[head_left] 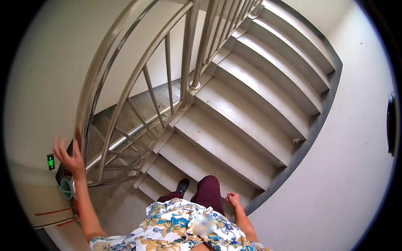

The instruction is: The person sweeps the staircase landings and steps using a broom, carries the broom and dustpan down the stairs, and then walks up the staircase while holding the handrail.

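My left hand (70, 159) is raised at the far left, beside the metal handrail (86, 100). Its fingers are spread and somewhat blurred, and nothing is in it. My right hand (232, 198) hangs low beside my right thigh, near the right wall, with its fingers curled in; whether anything is inside them is too small to tell. Under me are grey stairs (247, 108), which rise toward the top of the view. One dark shoe (182, 186) rests on a lower step, and my maroon trousers (208, 192) show below the flowered shirt.
A green lit sign (50, 162) is on the left wall. Below it stand a light green bin (65, 188) and red-striped edging. Metal balusters (151, 90) line the inner side, with another flight behind them. A dark object (391, 124) is on the right wall.
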The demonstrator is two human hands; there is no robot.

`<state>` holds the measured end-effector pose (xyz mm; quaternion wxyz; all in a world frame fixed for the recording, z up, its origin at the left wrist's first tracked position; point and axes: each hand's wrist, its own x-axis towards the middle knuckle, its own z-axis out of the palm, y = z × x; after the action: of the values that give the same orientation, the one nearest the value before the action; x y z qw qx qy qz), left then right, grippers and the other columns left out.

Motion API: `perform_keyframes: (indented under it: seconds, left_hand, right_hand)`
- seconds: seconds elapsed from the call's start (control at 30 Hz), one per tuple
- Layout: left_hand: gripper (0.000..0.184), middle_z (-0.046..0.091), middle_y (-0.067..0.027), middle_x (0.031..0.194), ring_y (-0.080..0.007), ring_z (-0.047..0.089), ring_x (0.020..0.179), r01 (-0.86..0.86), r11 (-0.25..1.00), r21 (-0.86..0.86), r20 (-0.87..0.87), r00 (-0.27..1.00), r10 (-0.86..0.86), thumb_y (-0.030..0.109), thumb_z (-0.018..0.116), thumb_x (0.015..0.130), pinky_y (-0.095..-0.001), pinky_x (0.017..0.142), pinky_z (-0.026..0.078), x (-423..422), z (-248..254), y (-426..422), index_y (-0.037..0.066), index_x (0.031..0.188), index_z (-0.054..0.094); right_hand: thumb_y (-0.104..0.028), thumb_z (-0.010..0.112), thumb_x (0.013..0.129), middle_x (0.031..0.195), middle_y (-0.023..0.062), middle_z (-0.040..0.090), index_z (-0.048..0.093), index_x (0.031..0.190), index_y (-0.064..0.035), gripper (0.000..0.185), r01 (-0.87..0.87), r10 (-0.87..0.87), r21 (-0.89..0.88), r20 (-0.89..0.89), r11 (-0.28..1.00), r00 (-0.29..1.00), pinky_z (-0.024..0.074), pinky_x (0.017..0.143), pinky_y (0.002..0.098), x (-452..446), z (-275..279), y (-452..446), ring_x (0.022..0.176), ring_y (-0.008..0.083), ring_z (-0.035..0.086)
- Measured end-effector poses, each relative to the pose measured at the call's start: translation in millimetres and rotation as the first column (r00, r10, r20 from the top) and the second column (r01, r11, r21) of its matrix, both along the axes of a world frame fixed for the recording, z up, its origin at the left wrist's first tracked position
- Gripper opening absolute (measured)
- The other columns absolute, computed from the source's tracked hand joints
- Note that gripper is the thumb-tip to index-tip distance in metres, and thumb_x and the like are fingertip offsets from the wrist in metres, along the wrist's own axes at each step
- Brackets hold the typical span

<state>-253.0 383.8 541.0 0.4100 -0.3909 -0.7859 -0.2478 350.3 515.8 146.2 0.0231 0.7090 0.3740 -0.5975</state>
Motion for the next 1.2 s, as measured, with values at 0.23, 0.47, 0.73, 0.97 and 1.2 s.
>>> perform_keyframes:
  seconds: [0.23, 0.47, 0.73, 0.97, 1.2]
  left_hand:
    - [0.042, 0.055, -0.0112, 0.118, -0.0268, 0.052, 0.107, 0.295, 0.918, -0.267, -0.351, 0.857, -0.377, 0.015, 0.066, 0.080, -0.0373, 0.093, 0.039, -21.7, 134.6, 243.8, 0.006, 0.118, 0.052]
    - [0.074, 0.044, -0.0133, 0.130, -0.0310, 0.041, 0.118, 0.036, 0.970, -0.239, -0.126, 0.990, -0.068, 0.054, 0.061, 0.075, -0.0414, 0.097, 0.036, -73.3, 210.7, 443.4, 0.005, 0.128, 0.042]
    - [0.093, 0.059, -0.0186, 0.112, -0.0312, 0.057, 0.104, -0.053, 0.977, -0.205, 0.074, 0.995, 0.070, 0.075, 0.055, 0.065, -0.0376, 0.087, 0.044, -78.7, 220.7, 404.2, 0.002, 0.122, 0.050]
    - [0.082, 0.062, -0.0183, 0.091, -0.0315, 0.061, 0.086, -0.107, 0.941, -0.322, 0.284, 0.937, 0.204, 0.068, 0.056, 0.072, -0.0373, 0.077, 0.047, -46.7, 211.3, 401.1, 0.001, 0.119, 0.051]
    - [0.075, 0.062, -0.0170, 0.083, -0.0314, 0.061, 0.077, -0.104, 0.962, -0.253, 0.233, 0.958, 0.165, 0.065, 0.056, 0.074, -0.0382, 0.070, 0.048, -48.5, 197.5, 397.9, 0.001, 0.113, 0.053]
  right_hand:
    - [-0.008, 0.057, 0.079, 0.068, 0.0047, 0.061, 0.061, 0.086, -0.0047, 0.009, 0.064, -0.068, 0.101, 0.034, 0.993, 0.997, 0.0454, 0.045, 0.0267, 6.6, 3.2, -12.2, 0.052, 0.0116, 0.056]
    - [-0.008, 0.058, 0.080, 0.064, 0.0050, 0.060, 0.064, 0.083, -0.0032, 0.009, 0.170, -0.174, 0.051, 0.090, 0.984, 0.981, 0.0452, 0.044, 0.0275, 24.5, 9.8, -42.2, 0.049, 0.0130, 0.055]
    - [-0.010, 0.054, 0.083, 0.068, 0.0097, 0.062, 0.058, 0.089, -0.0053, 0.008, 0.157, -0.150, -0.080, 0.089, 0.984, 0.985, 0.0491, 0.045, 0.0337, 65.8, 14.0, -5.4, 0.053, 0.0191, 0.061]
    - [-0.008, 0.051, 0.086, 0.077, 0.0087, 0.064, 0.056, 0.099, -0.0051, 0.014, 0.431, -0.427, 0.058, -0.078, 0.900, 0.901, 0.0487, 0.046, 0.0288, 33.3, 70.6, 111.4, 0.057, 0.0149, 0.060]
    - [-0.008, 0.051, 0.085, 0.077, 0.0089, 0.064, 0.057, 0.099, -0.0046, 0.015, 0.310, -0.303, 0.001, -0.221, 0.951, 0.927, 0.0479, 0.047, 0.0272, 3.7, 82.6, 121.2, 0.060, 0.0161, 0.062]
